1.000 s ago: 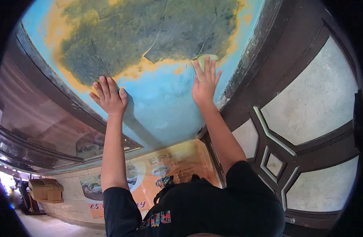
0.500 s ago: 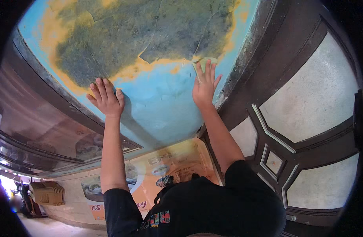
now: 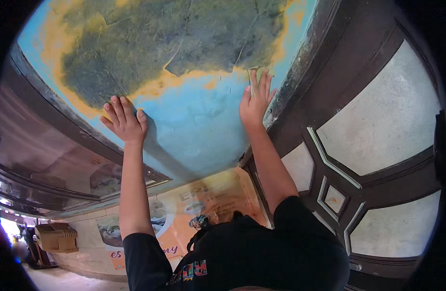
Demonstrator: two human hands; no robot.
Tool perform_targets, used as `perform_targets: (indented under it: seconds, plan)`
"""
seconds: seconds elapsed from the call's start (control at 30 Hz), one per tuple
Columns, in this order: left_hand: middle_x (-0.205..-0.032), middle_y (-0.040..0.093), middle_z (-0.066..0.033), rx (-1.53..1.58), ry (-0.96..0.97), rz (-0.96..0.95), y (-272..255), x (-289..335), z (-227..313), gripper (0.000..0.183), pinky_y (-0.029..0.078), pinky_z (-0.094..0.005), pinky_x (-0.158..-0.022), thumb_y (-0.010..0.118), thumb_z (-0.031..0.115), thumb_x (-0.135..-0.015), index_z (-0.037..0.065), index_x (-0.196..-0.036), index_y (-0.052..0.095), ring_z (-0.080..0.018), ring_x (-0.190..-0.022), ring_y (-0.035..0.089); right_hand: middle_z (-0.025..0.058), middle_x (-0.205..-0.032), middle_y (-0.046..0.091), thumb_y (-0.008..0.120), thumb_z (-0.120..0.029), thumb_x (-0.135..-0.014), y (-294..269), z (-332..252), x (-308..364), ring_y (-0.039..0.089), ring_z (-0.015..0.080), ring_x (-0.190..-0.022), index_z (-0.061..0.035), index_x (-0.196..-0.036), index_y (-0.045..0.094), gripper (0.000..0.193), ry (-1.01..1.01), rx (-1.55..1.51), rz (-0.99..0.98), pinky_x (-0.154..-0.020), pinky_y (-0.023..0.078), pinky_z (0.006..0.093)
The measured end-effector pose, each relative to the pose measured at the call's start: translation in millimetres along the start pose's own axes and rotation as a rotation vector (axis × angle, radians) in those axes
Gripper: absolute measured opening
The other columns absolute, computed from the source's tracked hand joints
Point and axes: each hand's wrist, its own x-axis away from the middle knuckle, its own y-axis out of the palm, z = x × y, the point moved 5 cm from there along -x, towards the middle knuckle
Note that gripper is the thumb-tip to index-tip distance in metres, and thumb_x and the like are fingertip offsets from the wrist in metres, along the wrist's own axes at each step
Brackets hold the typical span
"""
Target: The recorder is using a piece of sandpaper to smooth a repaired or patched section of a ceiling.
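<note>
Both my arms reach up to a wall with blue paint, a large dark grey patch and orange blotches round its edge. My left hand rests on the wall at the patch's lower left corner, fingers stretched out, holding nothing. At the patch's lower right, my right hand presses a small pale green sheet, like folded sandpaper, against the wall under its extended fingers. Those fingers hide most of the sheet. Cracked, lifted edges show in the patch between my hands.
A dark door with pale panels stands close on the right, past a worn frame edge. To the left is a dark-framed glass window. An orange printed banner hangs below. A tan plastic crate stands at lower left.
My right hand has slid slightly up and to the right with the sheet, which is now more covered by the fingers. My left hand stays at the same spot on the wall.
</note>
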Motion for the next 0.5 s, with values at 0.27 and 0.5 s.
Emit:
perform_targets:
  seconds: [0.27,0.5]
  plan:
    - [-0.154,0.026,-0.0099,-0.020,-0.008,-0.013,-2,6,-2,0.058,-0.001,-0.0519,-0.115,0.031,0.040,-0.097,0.007,-0.145,0.032,-0.0315,-0.144,0.016,0.0133,-0.154,0.023,0.050,-0.022,-0.092,10,-26,20,0.017,0.0348,-0.143,-0.0215,-0.139,0.047,0.047,-0.154,-0.052,-0.103,-0.109,0.004,0.0633]
    - [-0.153,0.027,-0.0092,-0.008,0.004,0.016,1,4,-4,0.058,0.001,-0.0517,-0.115,0.032,0.039,-0.097,0.008,-0.146,0.032,-0.0317,-0.144,0.017,0.0144,-0.154,0.021,0.047,-0.021,-0.094,-5,-27,-6,0.014,0.0369,-0.143,-0.0184,-0.142,0.042,0.048,-0.082,-0.128,0.065,-0.110,0.002,0.0611]
